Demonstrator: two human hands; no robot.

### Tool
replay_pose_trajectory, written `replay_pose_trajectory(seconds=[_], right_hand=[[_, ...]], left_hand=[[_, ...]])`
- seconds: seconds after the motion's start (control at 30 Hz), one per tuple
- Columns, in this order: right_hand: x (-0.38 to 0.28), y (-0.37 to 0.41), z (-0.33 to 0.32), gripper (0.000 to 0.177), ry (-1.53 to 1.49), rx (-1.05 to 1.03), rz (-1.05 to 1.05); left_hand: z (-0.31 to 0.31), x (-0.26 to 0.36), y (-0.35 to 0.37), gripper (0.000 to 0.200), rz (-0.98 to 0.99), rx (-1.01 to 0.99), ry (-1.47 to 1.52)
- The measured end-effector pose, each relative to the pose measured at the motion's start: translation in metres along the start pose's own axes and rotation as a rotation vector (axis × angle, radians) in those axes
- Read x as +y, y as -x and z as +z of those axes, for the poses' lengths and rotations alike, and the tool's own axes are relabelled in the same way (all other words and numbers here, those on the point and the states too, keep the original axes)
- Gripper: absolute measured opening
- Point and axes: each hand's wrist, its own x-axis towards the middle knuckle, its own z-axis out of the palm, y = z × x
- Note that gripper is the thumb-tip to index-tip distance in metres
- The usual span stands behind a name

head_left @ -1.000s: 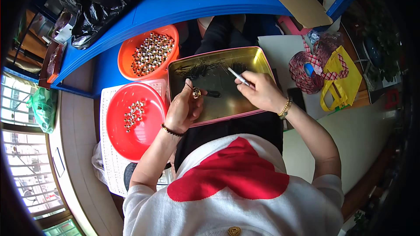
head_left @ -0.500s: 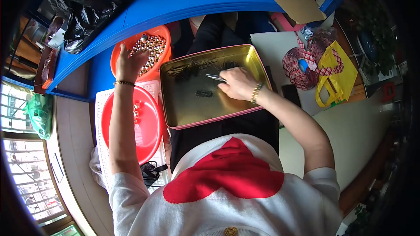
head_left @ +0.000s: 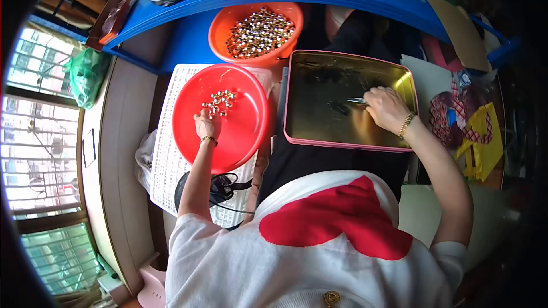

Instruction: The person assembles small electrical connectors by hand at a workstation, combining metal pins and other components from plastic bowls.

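Hands: left hand, grip not discernible, was positioned just beside the bead cluster in the red bowl; tweezers, pointed left, were pinched by the right hand.

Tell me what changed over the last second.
The left hand left the gold tray, reached into the orange bowl, then came to the red bowl beside its small heap of beads. The right hand stayed over the tray, holding the thin metal tool.
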Motion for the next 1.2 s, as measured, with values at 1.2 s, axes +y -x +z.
replay_pose_trajectory(seconds=[1.2], right_hand=[[-0.065,0.02,-0.05,0.012,-0.742,0.407,-0.085]], left_hand=[[-0.145,0.276,0.122,0.026,0.29,-1.052,1.444]])
